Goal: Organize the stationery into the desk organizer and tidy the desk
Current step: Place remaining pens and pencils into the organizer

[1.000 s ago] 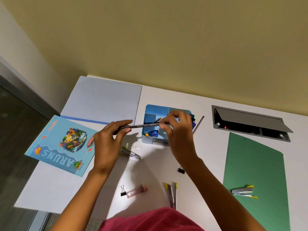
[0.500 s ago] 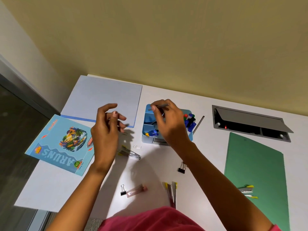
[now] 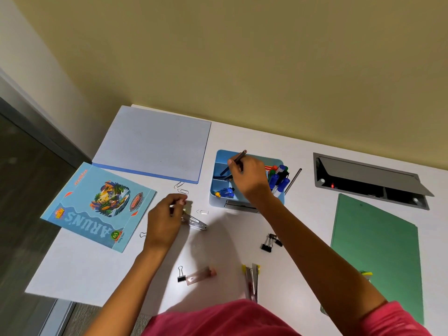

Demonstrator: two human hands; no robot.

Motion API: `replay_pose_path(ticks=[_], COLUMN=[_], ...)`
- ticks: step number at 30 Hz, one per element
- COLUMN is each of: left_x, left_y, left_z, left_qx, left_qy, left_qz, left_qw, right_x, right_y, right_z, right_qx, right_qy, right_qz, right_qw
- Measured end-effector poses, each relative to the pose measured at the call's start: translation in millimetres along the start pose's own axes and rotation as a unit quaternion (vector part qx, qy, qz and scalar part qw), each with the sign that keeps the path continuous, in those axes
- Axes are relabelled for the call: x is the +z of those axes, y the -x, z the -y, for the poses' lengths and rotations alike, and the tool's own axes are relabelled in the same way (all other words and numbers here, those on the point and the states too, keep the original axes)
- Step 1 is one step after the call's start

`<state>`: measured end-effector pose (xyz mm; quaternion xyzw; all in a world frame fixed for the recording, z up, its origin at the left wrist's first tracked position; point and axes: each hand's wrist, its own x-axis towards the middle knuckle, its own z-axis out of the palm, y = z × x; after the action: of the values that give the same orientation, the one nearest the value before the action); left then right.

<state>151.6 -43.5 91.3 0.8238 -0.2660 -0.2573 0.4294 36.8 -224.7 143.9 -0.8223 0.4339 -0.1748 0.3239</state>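
Observation:
A light-blue desk organizer (image 3: pixel 219 200) stands mid-desk with markers (image 3: pixel 278 178) in its right compartment and blue pins in front. My right hand (image 3: pixel 249 183) pinches a dark pencil (image 3: pixel 238 157), held slanted with its lower end inside a left compartment. My left hand (image 3: pixel 164 219) hovers low over the rear end of a silver stapler (image 3: pixel 196 223), fingers curled; whether it grips the stapler is hidden. Loose paper clips (image 3: pixel 180 187) lie nearby. Black binder clips (image 3: pixel 269 243), another binder clip (image 3: pixel 180 277) beside a pink case (image 3: pixel 201 275) and a yellow-tipped stapler (image 3: pixel 252 280) lie nearer me.
A blue notebook (image 3: pixel 99 204) overhangs the left desk edge below a pale folder (image 3: pixel 155 144). A green folder (image 3: pixel 373 251) lies at the right, with another stapler (image 3: pixel 366 274) partly behind my arm. A dark pencil (image 3: pixel 293 180) lies beside the organizer; a grey cable hatch (image 3: pixel 368 180) is at the back right.
My left hand let go of the pencil and dropped toward the silver stapler. My right hand carried the pencil over the organizer and tipped its end into a compartment.

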Motion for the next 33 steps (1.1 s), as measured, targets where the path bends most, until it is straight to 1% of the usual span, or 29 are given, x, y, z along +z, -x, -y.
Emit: replay_pose_path(ticks=[3,6,9,13,16,18,21,22,24,27,29,31,33], left_x=[14.4,26.4,37.6,47.8,51.5,53.5,56.2,57.0,58.4,60.0,60.0,60.4,60.7], left_y=[-3.3,-6.1,-12.0,-21.4,-28.1,-30.1,-30.9,-31.1,-31.7,-33.1,-34.1,-35.5,-36.6], left_z=[-7.6,-19.1,-30.8,-40.9,-40.9,-39.7,-36.5,-35.4,-33.4,-32.0,-31.6,-29.9,-28.2], left_qx=[0.01,0.012,0.005,0.015,0.018,0.02,0.031,0.033,0.036,0.045,0.049,0.05,0.053], left_qy=[0.01,0.038,0.051,0.019,-0.009,-0.021,-0.029,-0.028,-0.023,-0.023,-0.018,-0.011,-0.006], left_qz=[0.021,0.043,0.058,0.078,0.086,0.091,0.086,0.083,0.078,0.072,0.07,0.067,0.066], left_qw=[1.0,0.998,0.997,0.997,0.996,0.995,0.995,0.996,0.996,0.996,0.996,0.996,0.996], right_x=[5.7,11.7,20.7,33.4,37.5,35.7,32.6,32.5,33.4,34.2,32.0,26.9,11.5], right_y=[0.1,1.1,4.8,12.8,14.2,11.5,4.1,3.0,3.6,9.4,11.0,12.2,16.7], right_z=[-6.6,-11.4,-14.1,-14.6,-16.7,-18.6,-18.7,-17.1,-13.4,-14.4,-17.8,-20.6,-17.8], right_qx=[-0.009,0.001,-0.01,-0.046,-0.081,-0.079,-0.02,-0.015,-0.032,-0.097,-0.109,-0.128,-0.156], right_qy=[0.004,-0.025,-0.022,0.014,0.067,0.084,0.1,0.104,0.089,0.079,0.086,0.109,0.093], right_qz=[-0.035,-0.052,-0.023,0.026,0.07,0.065,0.04,0.04,0.048,0.06,0.046,0.007,-0.06], right_qw=[0.999,0.998,0.999,0.998,0.992,0.991,0.994,0.994,0.994,0.99,0.989,0.986,0.982])
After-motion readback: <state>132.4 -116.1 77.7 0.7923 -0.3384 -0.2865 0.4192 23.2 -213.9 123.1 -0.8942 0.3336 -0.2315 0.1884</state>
